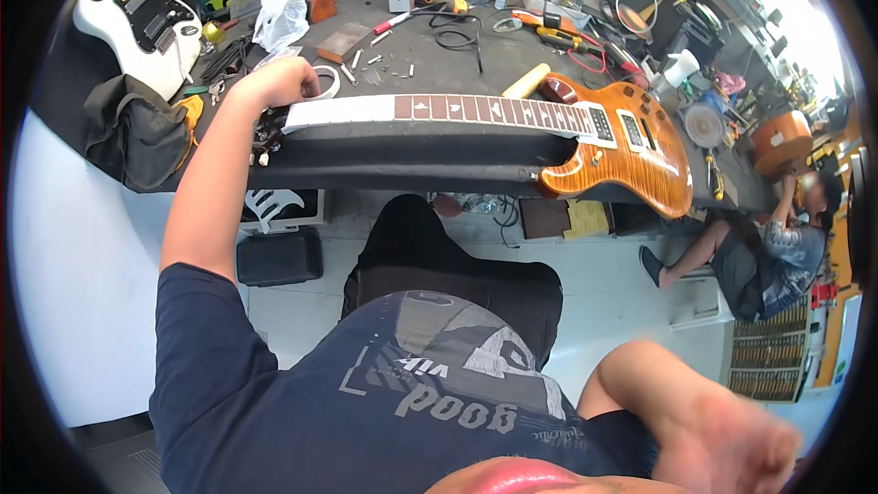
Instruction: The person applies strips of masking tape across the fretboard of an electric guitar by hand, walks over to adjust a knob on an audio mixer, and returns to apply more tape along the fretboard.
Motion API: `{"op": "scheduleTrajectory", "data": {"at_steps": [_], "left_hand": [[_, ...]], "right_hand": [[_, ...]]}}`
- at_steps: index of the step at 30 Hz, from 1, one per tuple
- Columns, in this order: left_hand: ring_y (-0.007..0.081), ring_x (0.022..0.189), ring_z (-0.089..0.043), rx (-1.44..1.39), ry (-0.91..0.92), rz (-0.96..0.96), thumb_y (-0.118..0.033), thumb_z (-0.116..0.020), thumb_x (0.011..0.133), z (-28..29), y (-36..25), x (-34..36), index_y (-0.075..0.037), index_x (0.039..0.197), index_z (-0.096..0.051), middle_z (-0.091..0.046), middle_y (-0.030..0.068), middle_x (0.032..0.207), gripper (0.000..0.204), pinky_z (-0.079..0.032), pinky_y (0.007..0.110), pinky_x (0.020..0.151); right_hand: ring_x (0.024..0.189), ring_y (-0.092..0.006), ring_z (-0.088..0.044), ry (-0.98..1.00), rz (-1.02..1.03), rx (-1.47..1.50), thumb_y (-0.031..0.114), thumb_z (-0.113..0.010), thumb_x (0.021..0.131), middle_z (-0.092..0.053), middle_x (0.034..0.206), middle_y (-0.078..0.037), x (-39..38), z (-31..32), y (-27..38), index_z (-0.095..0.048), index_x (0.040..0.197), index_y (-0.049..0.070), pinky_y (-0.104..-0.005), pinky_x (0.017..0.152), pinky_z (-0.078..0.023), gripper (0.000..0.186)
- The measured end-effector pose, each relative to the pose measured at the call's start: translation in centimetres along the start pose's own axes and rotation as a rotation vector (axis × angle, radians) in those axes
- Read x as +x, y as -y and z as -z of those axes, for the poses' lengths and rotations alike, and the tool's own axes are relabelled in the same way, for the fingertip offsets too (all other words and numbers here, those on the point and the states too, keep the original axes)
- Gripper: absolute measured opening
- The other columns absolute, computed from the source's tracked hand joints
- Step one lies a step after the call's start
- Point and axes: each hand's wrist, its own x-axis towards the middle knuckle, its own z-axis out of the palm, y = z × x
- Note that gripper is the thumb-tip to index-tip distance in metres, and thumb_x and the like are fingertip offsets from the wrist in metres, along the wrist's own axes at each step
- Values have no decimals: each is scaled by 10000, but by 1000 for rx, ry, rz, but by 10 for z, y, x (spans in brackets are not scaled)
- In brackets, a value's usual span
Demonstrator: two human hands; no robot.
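Observation:
An electric guitar with an amber flame-top body (pixel 654 160) lies along the bench's near edge, its neck pointing left. White strips (pixel 343 112) cover the fretboard's headstock end; bare dark frets (pixel 485 110) with pale inlays show beyond. Just above the headstock (pixel 265 134), my left hand (pixel 279 82) bends over with curled fingers closed at the left side of a white roll of tape (pixel 327 82). Part of the roll is hidden by those fingers. My right hand (pixel 732 446) is raised at the lower right, away from the bench and smeared by motion, so its fingers cannot be read.
A white guitar body (pixel 151 32) and dark cloth (pixel 137 133) lie at the left. Behind the neck are a wooden block (pixel 345 42), a plastic bag (pixel 282 9) and a cable (pixel 457 32). Tools crowd the right. A seated person (pixel 777 252) holds another guitar (pixel 782 142) there.

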Motion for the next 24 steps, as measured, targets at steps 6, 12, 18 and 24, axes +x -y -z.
{"op": "scheduleTrajectory", "data": {"at_steps": [6, 12, 18, 24], "left_hand": [[255, 978, -756, -84, -371, -126, -100, -790, 935, -2, -14, -28, -13, 1168, -754, -786, 191, 1043, 251, -579, 420, 891], [123, 1018, -703, -1099, -373, -489, -113, -669, 1124, -24, -132, -96, 43, 1309, -651, -763, 61, 1060, 243, -537, 311, 970], [114, 972, -721, -1078, -380, -567, -140, -684, 1133, -27, -190, -130, 56, 1386, -656, -783, 71, 1024, 321, -571, 292, 896], [298, 949, -803, -727, -562, -591, -105, -766, 1028, -24, -210, -151, 12, 1327, -752, -823, 174, 1077, 322, -588, 390, 882]], "right_hand": [[951, -236, -466, 222, -680, -283, 411, -730, 1009, -533, 981, -52, -125, 8, -10, -662, 1302, 126, -373, 817, -377, 414], [864, -174, -584, 398, -1427, -181, 13, -746, 948, -650, 971, -74, -192, -8, -34, -667, 1021, 2, -320, 794, -490, 108], [1048, -295, -719, 584, -1102, -103, 78, -802, 926, -725, 1115, -142, -191, -87, -101, -694, 1071, 14, -394, 947, -570, 192], [1190, -307, -710, 569, -1163, -93, 84, -844, 911, -725, 1267, -145, -185, -120, -93, -745, 1053, 33, -425, 1055, -540, 181]]}}
